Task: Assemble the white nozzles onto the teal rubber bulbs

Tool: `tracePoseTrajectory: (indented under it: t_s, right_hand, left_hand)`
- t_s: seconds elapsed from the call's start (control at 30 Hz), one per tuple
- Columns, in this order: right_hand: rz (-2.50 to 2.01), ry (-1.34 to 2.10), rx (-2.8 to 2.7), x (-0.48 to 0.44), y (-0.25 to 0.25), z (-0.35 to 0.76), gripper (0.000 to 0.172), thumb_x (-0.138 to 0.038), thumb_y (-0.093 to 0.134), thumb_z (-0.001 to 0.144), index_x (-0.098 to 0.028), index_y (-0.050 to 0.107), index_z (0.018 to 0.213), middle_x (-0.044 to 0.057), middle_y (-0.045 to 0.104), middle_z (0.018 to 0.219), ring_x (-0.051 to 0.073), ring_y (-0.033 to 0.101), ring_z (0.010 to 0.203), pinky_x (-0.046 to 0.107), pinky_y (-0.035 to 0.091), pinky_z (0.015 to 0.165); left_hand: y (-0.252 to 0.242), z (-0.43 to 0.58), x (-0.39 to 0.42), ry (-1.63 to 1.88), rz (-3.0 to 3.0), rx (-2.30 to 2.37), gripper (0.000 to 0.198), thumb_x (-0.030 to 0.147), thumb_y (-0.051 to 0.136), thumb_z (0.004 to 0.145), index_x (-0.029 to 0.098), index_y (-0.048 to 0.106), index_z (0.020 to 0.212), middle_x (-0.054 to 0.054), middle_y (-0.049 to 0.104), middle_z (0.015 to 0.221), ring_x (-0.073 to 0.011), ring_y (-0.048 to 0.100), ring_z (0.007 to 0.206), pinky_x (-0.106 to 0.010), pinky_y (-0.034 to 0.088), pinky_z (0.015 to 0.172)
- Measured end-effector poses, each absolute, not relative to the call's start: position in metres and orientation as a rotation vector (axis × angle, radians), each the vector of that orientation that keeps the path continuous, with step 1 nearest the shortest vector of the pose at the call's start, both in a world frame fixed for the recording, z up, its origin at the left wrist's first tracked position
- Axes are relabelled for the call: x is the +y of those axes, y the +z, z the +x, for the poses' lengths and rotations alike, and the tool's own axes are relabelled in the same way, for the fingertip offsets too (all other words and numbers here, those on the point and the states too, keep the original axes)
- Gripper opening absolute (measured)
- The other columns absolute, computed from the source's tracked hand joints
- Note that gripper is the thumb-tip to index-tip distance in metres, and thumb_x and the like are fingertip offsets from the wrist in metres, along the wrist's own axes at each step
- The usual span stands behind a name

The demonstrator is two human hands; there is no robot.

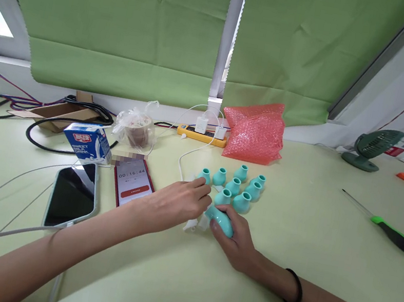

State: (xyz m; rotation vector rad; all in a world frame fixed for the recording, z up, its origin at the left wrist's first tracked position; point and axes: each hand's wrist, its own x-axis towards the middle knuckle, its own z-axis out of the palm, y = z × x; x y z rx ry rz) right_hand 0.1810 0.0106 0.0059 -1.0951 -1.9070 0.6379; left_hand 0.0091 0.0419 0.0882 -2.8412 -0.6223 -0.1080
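My right hand (235,237) is wrapped round a smooth turquoise piece (223,221) with a rounded body, its narrow end turned to the left. Close by, my left hand (181,199) has its fingers pinched together at that narrow end; what they hold, if anything, is hidden. Several small turquoise vase-shaped pieces (242,202) with open necks stand in a cluster just beyond my hands. Under the held piece lie some whitish translucent bits (192,225), too small to make out.
To the left lie a phone showing a timer (134,181), a dark-screened phone (73,196) with cables and a milk carton (88,142). Behind are a yellow power strip (201,135) and a pink bubble-wrap bag (254,134). A screwdriver (387,228) and a green fan (372,147) are at right.
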Motion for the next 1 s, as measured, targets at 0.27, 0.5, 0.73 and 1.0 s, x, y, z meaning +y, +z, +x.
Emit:
tracePoseTrajectory:
  t_s: [0.27,0.5,0.73,1.0]
  right_hand:
    - [-1.111,0.623,-1.971,0.010,0.009,0.182,0.012,-0.028,0.043,0.079,-0.019,0.041,0.087,-0.002,0.046,0.064,0.010,0.041,0.053,0.021,0.035,0.048]
    - [-1.154,0.680,-1.960,0.009,0.013,0.182,0.011,-0.029,0.042,0.079,-0.018,0.044,0.084,-0.002,0.046,0.062,0.010,0.040,0.052,0.021,0.035,0.047]
    - [-1.176,0.740,-1.925,0.010,0.015,0.181,0.011,-0.028,0.044,0.079,-0.018,0.045,0.078,-0.004,0.042,0.058,0.009,0.038,0.050,0.020,0.034,0.046]
    - [-1.149,0.707,-1.936,0.013,0.010,0.178,0.008,-0.024,0.045,0.076,-0.018,0.047,0.081,-0.003,0.048,0.061,0.009,0.041,0.051,0.021,0.036,0.047]
  left_hand:
    - [0.099,0.002,0.049,-0.496,-3.330,-1.024,0.014,0.019,0.043,0.084,0.013,0.053,0.077,0.000,0.055,0.074,-0.0094,0.048,0.065,-0.020,0.037,0.058]
    - [0.095,0.000,0.055,-0.605,-3.511,-1.237,0.019,0.027,0.041,0.084,0.015,0.052,0.074,0.002,0.054,0.070,-0.0092,0.047,0.062,-0.020,0.036,0.057]
    - [0.094,0.006,0.043,-0.392,-3.218,-0.970,0.015,0.018,0.037,0.086,0.014,0.048,0.076,-0.001,0.053,0.075,-0.0117,0.047,0.066,-0.022,0.037,0.059]
    - [0.084,0.010,0.038,-0.042,-2.766,-0.684,0.011,0.005,0.045,0.076,0.013,0.052,0.075,-0.007,0.053,0.075,-0.0210,0.045,0.076,-0.030,0.040,0.062]
